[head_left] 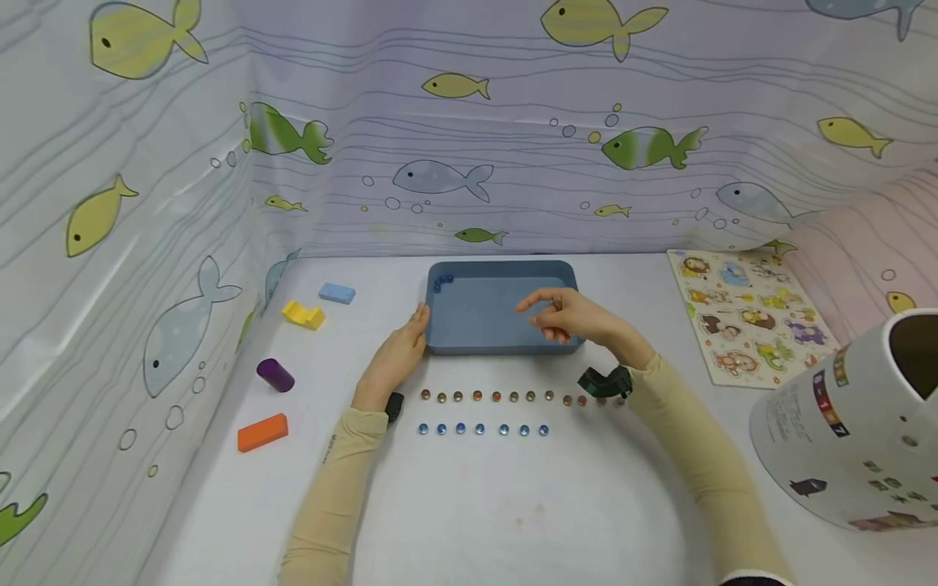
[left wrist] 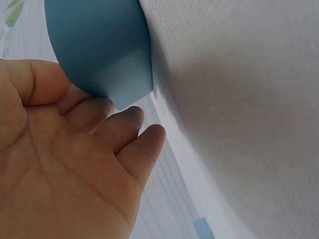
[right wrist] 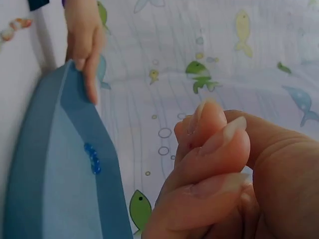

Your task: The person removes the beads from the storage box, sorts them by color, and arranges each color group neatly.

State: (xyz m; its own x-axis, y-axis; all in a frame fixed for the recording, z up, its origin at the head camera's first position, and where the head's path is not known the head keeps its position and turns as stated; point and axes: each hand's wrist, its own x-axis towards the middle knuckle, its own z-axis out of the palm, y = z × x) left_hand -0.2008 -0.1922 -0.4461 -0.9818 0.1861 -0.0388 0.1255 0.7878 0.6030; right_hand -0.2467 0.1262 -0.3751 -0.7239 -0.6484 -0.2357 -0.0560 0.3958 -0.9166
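Observation:
A shallow blue-grey tray lies on the white table, with several small blue beads in its far left corner. My left hand rests against the tray's left end, fingers along the outside of its wall; its palm shows in the left wrist view. Above the tray's right part hovers my right hand. Its index finger points left and the other fingers curl in, with nothing visible in them. In front of the tray run a row of brown-orange beads and a nearer row of blue beads.
Left of the tray lie a light blue block, a yellow block, a purple cylinder and an orange block. A picture board and a large white canister stand at the right. Fish-patterned curtains enclose the table.

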